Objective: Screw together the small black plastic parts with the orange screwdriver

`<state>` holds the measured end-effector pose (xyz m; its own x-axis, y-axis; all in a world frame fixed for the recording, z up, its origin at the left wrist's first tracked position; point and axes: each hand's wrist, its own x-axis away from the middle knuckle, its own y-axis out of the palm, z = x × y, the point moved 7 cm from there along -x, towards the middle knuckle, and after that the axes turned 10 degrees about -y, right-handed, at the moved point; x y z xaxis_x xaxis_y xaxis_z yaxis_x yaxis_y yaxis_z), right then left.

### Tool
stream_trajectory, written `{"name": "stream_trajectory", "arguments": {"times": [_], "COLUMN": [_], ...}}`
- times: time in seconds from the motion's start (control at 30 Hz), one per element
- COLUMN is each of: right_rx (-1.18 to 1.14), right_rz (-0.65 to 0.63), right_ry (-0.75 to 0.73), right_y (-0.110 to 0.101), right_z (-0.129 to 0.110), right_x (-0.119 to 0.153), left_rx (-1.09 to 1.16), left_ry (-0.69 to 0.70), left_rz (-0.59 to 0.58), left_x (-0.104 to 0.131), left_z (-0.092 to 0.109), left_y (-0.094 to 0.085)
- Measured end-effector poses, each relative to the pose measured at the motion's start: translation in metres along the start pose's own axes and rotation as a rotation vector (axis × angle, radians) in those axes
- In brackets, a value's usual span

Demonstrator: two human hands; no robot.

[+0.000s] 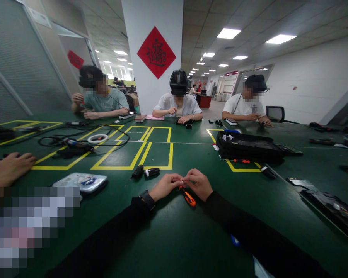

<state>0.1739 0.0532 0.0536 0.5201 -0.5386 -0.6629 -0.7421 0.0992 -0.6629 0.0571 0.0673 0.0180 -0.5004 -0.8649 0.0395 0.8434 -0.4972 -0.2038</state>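
Note:
My left hand (pixel 166 186) and my right hand (pixel 199 185) meet above the green table, fingertips pinched together. Whatever lies between them is too small or too hidden to make out. Just below the fingertips is an orange-and-black screwdriver (pixel 189 198), its handle pointing toward me and its tip end close under my fingers. I cannot tell whether the fingers touch it. Beyond my left hand lie two short black cylindrical pieces, one plain (pixel 137 172) and one with a white band (pixel 152 172).
A pale flat case (pixel 80 183) lies left, near another person's hand (pixel 13 166). Cables (pixel 72 144) and a white ring (pixel 98 138) are further off. Black casings (pixel 249 146) stand at the right, with an open device (pixel 333 208) nearer. Three people sit across the green table (pixel 174 239).

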Motion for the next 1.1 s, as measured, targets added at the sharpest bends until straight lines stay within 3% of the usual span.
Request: {"name": "stream_trajectory", "arguments": {"times": [0.17,0.33,0.57,0.77,0.87,0.97,1.03,1.1], "right_rx": [0.276,0.29,0.115,0.02,-0.029,-0.018,0.087,0.266], "right_rz": [-0.109,-0.086,0.012,0.038,0.019,0.026,0.081,0.125], "right_ry": [-0.188,-0.268,-0.26,-0.145,-0.09,-0.045,0.031,0.12], "right_y": [0.0,-0.002,-0.008,-0.006,-0.01,-0.033,-0.062,-0.098], "right_z": [-0.02,-0.024,-0.018,-0.019,-0.027,-0.021,0.002,0.036], "right_x": [-0.004,-0.004,-0.003,-0.003,-0.015,-0.026,-0.021,0.001], "left_rx": [-0.004,-0.009,-0.169,-0.293,-0.398,-0.543,-0.683,-0.775], "left_ry": [-0.024,-0.033,0.055,0.115,0.189,0.278,0.284,0.274], "left_rz": [0.061,0.097,0.134,0.121,0.167,0.165,0.09,0.054], "left_x": [0.0,0.0,0.004,0.004,0.009,0.017,0.02,0.022], "left_z": [-0.003,-0.003,0.007,0.008,0.019,0.034,0.037,0.038], "left_y": [-0.005,-0.01,-0.014,-0.009,-0.005,0.005,0.016,0.022]}}
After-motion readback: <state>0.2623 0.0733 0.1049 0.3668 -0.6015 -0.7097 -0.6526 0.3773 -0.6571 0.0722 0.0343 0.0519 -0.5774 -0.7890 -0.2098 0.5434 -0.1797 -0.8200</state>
